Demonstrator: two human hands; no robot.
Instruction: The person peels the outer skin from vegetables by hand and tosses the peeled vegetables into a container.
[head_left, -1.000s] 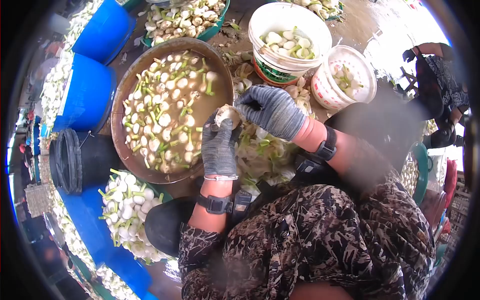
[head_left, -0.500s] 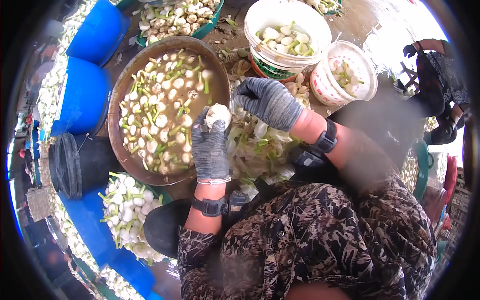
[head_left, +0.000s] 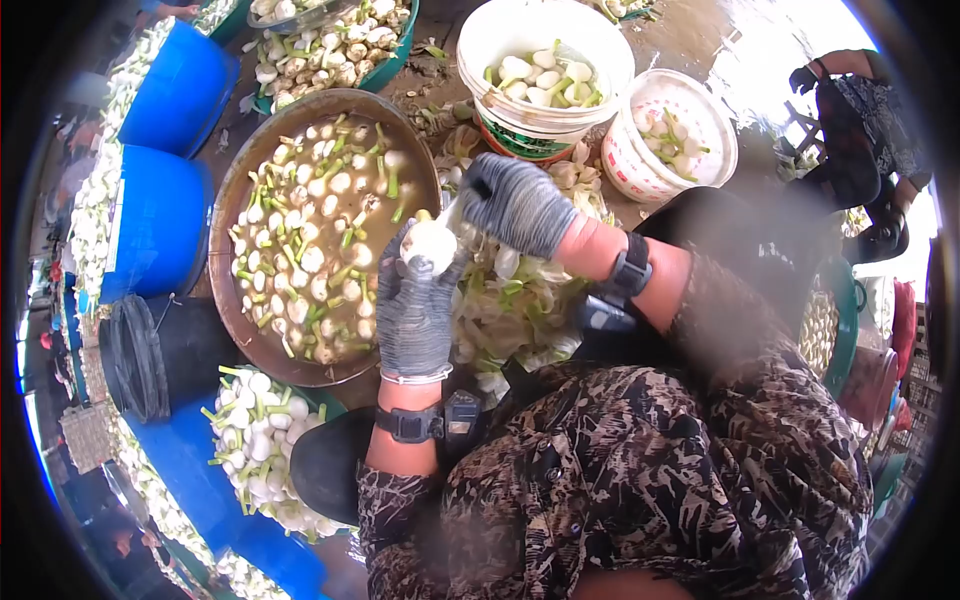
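Note:
My gloved left hand is closed around a white garlic bulb, which pokes out above the fingertips. Close by on the right, my gloved right hand is closed in a pinch. A pale strip of garlic skin runs from its fingers to the bulb. Below and behind both hands lies a heap of peeled garlic skins. To the left, a round metal basin holds brownish water with many garlic bulbs floating in it, green stem stubs attached.
Beyond my hands stand a white bucket and a smaller white tub, both with peeled bulbs inside. Blue tubs and a black bucket line the left. Peeled garlic is piled lower left. Another person sits at right.
The bulb in my left hand has been turned, showing a smoother white side. My right hand has stayed near it, and a pale strip now shows between them. The view has shifted slightly.

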